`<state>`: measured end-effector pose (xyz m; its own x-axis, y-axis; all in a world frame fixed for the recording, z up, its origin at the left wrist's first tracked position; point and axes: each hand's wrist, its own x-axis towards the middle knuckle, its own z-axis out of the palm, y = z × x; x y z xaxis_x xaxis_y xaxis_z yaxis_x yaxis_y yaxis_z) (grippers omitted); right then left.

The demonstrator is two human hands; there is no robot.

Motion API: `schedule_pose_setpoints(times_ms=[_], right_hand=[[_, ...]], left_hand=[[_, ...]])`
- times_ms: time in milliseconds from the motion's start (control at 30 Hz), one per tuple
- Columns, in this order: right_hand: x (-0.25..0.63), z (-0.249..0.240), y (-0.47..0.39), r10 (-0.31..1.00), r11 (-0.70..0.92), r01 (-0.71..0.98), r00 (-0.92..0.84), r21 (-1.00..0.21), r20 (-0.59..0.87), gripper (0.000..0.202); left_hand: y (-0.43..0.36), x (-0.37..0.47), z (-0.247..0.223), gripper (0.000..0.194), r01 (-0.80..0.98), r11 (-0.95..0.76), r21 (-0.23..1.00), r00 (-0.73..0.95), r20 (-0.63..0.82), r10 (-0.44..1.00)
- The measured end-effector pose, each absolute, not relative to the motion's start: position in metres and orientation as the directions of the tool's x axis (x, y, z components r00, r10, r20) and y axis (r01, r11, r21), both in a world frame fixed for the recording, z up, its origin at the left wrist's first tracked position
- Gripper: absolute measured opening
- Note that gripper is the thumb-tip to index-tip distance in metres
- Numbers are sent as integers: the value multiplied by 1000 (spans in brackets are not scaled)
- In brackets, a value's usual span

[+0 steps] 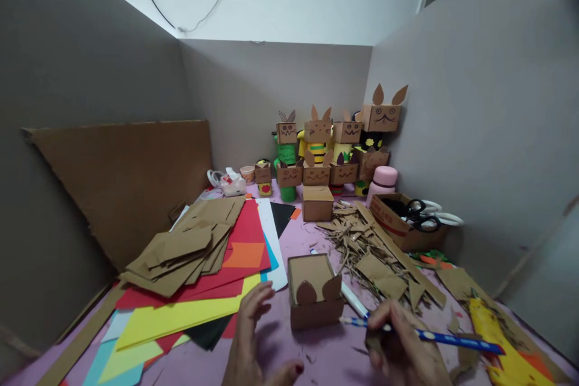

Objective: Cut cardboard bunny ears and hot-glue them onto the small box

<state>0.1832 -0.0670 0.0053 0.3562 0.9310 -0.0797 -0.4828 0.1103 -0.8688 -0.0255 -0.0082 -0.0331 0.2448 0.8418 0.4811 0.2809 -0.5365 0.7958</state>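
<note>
A small open cardboard box [316, 316] with two dark rounded ears on its near edge stands on the purple tabletop. My left hand [253, 338] is just left of it, fingers apart and holding nothing. My right hand [400, 341] grips a blue patterned pencil [456, 341]. The pencil's tip points left, close to the box's lower right corner; whether it touches, I cannot tell. Some dark brown scrap seems tucked under the right fingers, partly hidden. Behind the box's right side lies a white marker [354, 300].
Cardboard pieces [190, 247] lie over coloured paper [181, 319] at left. Cardboard scraps [357, 241] are heaped at right, near a box [398, 223] with scissors [423, 215]. A yellow glue gun [502, 338] sits at far right. Box-headed animal figures [316, 132] and a pink bottle [383, 181] stand behind.
</note>
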Motion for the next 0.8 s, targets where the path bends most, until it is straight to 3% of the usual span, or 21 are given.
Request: schedule_pose_setpoints(times_ms=[133, 333, 500, 667, 800], right_hand=[[192, 0, -59, 825, 206, -467, 555, -860, -104, 55], [209, -23, -45, 789, 251, -143, 603, -957, 117, 55], [205, -26, -35, 754, 295, -88, 633, -951, 175, 56], [197, -27, -30, 735, 323, -73, 647, -944, 201, 61], [200, -31, -23, 736, 305, -92, 654, -948, 174, 63]], left_hand=[[0, -26, -26, 93, 316, -374, 872, 365, 252, 896], [22, -14, -24, 111, 369, -366, 854, 388, 216, 896], [32, -1, -7, 126, 255, -307, 917, 380, 197, 904], [35, 13, 3, 144, 58, -242, 969, 514, 179, 839], [38, 18, 4, 148, -67, -185, 980, 494, 194, 848]])
